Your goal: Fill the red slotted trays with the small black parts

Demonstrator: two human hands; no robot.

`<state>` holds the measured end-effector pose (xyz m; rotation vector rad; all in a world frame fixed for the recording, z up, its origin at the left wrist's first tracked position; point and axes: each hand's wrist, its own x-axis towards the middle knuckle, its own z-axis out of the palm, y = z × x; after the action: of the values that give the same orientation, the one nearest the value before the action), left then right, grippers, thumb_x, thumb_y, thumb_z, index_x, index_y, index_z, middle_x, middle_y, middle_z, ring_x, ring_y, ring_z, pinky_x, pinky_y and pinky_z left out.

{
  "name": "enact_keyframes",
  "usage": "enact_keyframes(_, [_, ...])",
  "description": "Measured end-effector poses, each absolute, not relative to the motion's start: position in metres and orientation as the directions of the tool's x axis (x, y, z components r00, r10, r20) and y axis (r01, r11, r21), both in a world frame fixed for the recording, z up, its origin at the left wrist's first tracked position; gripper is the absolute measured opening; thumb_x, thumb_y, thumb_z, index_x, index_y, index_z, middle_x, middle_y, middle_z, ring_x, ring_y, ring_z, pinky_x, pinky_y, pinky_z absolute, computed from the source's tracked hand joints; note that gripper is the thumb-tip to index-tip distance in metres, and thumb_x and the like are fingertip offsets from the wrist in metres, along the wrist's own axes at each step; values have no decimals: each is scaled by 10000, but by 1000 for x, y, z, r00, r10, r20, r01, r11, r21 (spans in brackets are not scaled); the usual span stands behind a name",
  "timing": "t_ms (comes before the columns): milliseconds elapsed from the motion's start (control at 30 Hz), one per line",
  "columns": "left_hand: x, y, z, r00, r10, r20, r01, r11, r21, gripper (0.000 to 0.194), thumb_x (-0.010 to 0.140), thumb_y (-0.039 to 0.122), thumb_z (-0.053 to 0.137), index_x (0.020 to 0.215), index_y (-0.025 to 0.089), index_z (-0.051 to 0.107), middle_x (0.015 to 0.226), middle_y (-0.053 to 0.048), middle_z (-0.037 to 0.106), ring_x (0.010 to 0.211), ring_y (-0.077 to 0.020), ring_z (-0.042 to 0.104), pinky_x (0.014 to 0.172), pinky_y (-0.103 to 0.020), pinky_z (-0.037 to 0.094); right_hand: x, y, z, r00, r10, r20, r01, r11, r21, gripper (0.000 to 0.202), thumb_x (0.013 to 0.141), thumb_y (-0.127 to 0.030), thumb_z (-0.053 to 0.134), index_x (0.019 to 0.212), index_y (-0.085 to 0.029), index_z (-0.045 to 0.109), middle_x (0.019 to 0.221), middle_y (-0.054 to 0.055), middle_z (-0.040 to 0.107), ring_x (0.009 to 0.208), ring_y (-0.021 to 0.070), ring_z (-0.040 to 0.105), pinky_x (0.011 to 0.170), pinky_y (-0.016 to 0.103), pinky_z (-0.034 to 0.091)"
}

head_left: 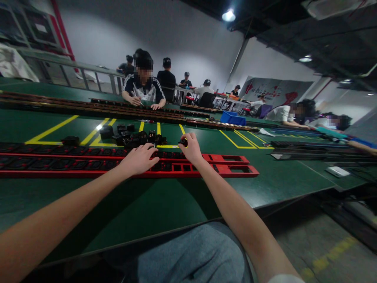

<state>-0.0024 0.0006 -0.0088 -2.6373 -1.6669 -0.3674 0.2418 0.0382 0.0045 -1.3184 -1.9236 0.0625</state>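
Observation:
Two long red metal strips [235,171] lie side by side across the table, with rows of black socket-like inserts [73,164] along their left and middle lengths. Square and longer cut-outs show towards the right ends. My left hand [140,159] rests over the strips, thumb and fingers apart, its fingertips by a loose heap of small black parts [129,137]. Over the far strip, my right hand [192,149] pinches a small black part [183,142] between thumb and fingers. That part's exact kind is too small to tell.
Green table [165,208] with yellow tape lines. Long dark brown strips [118,112] span its far side, near a blue bin [232,118]. Opposite sits a person [143,86] at work; others are farther back and right. A white box [337,171] lies right.

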Motion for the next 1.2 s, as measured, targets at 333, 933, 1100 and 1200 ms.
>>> enact_keyframes(333, [-3, 0, -7, 411, 889, 202, 884, -443, 149, 562, 970, 506, 341, 1361, 177, 577, 1503, -125, 472, 1240, -319, 561, 1072, -477, 419, 262, 48, 5, -183, 872, 454, 683, 445, -580, 336, 819, -226, 703, 1140, -182, 614, 1013, 48, 708, 910, 186, 663, 849, 320, 507])
enact_keyframes(933, [-2, -4, -2, 424, 886, 186, 887, -448, 114, 557, 988, 485, 332, 1383, 160, 551, 1504, -118, 467, 1231, -309, 577, 1073, -447, 428, 268, 46, 11, -271, 877, 396, 717, 459, -525, 421, 810, -214, 769, 1225, -171, 717, 1101, 79, 758, 948, 196, 698, 894, 316, 532])
enact_keyframes(1100, [-2, -4, -2, 423, 887, 186, 891, -445, 94, 545, 989, 483, 340, 1384, 171, 549, 1505, -104, 467, 1226, -292, 583, 1088, -418, 418, 268, 48, 10, -274, 850, 451, 720, 491, -489, 323, 834, -211, 746, 1156, -182, 749, 1095, 79, 755, 955, 203, 690, 904, 327, 521])
enact_keyframes(1200, [-2, -3, -2, 427, 884, 189, 890, -448, 87, 543, 992, 478, 333, 1382, 168, 550, 1500, -104, 473, 1216, -294, 588, 1081, -420, 425, 269, 49, 10, -274, 842, 464, 736, 494, -462, 300, 832, -212, 751, 1130, -183, 759, 1075, 83, 744, 934, 201, 676, 881, 331, 520])
